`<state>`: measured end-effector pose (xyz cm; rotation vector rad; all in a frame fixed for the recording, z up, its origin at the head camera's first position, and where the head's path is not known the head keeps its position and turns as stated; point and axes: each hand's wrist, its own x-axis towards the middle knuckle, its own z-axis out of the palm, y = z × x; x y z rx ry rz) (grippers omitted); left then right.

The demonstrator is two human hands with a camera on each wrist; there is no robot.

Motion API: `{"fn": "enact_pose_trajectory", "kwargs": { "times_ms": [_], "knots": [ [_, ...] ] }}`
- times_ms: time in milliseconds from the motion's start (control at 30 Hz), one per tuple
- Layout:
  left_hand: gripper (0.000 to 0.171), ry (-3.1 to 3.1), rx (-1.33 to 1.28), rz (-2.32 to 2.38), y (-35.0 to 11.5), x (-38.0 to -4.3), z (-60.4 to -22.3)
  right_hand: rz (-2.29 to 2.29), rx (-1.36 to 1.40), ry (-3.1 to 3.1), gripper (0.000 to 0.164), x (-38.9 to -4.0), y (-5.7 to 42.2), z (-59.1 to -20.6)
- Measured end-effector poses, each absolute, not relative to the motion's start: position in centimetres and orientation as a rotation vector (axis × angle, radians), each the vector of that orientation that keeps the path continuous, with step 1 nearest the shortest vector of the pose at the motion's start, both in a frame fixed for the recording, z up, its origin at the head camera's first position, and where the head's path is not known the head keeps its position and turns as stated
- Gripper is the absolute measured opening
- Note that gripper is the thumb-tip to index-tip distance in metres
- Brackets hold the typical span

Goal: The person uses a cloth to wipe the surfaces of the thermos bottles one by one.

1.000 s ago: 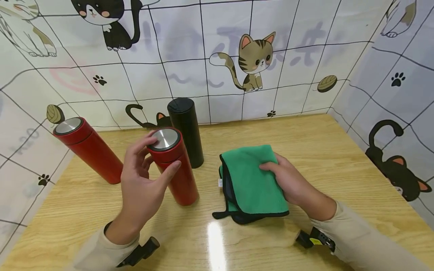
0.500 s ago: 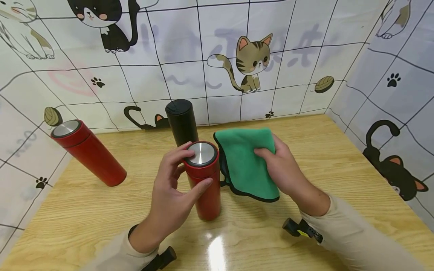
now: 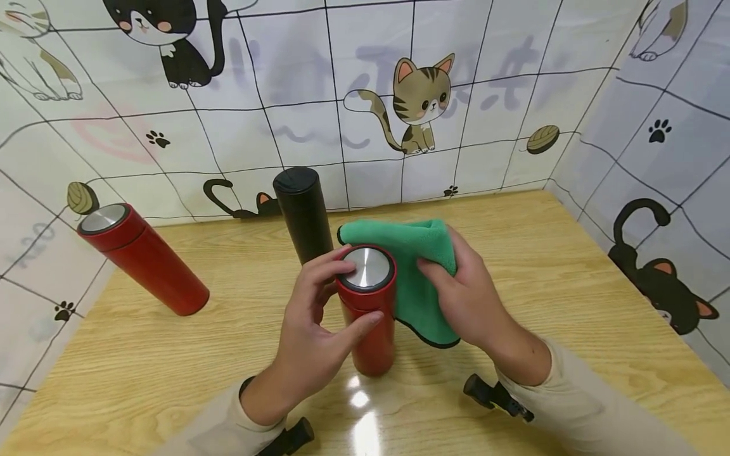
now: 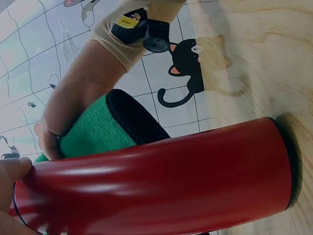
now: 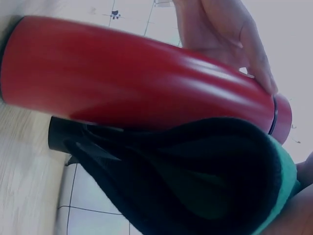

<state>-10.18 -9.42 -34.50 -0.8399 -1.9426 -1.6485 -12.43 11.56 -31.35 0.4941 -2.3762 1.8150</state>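
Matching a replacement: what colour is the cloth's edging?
Black, on the green cloth; clearest in the head view.

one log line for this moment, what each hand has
left hand: grips red bottle near cap, upright on table | right hand: holds green cloth against bottle | black bottle behind

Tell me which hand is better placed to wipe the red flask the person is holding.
The right hand: it holds the green cloth beside the red flask, while the left hand grips the flask upright.
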Motion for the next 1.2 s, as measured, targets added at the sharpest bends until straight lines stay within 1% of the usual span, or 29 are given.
{"fn": "enact_pose_trajectory", "kwargs": {
  "times_ms": [233,433,700,900,1000,1200],
  "knots": [
    [0.067,-1.953,-0.863,-1.613,-9.4,-10.1,-34.7,1.810,0.639,-2.330,0.036,-11.7,11.2,-31.9],
    [0.057,-1.943,-0.907,-1.525,-9.4,-10.3,-34.9,1.904,0.747,-2.309,0.039,-11.4,10.9,-32.5],
    [0.056,-1.964,-0.968,-1.391,-9.7,-10.3,-35.1,1.828,0.761,-2.364,0.044,-11.3,10.8,-33.1],
    [0.055,-2.022,-0.942,-1.276,-9.9,-10.2,-35.0,1.825,0.806,-2.393,0.046,-11.7,11.0,-33.3],
    [0.059,-2.049,-0.906,-1.204,-9.9,-10.1,-34.9,1.834,0.823,-2.436,0.044,-11.9,11.0,-33.4],
    [0.077,-2.082,-0.875,-1.127,-9.9,-9.9,-34.7,1.620,0.837,-2.587,0.034,-12.3,11.2,-33.5]
  ]
}}
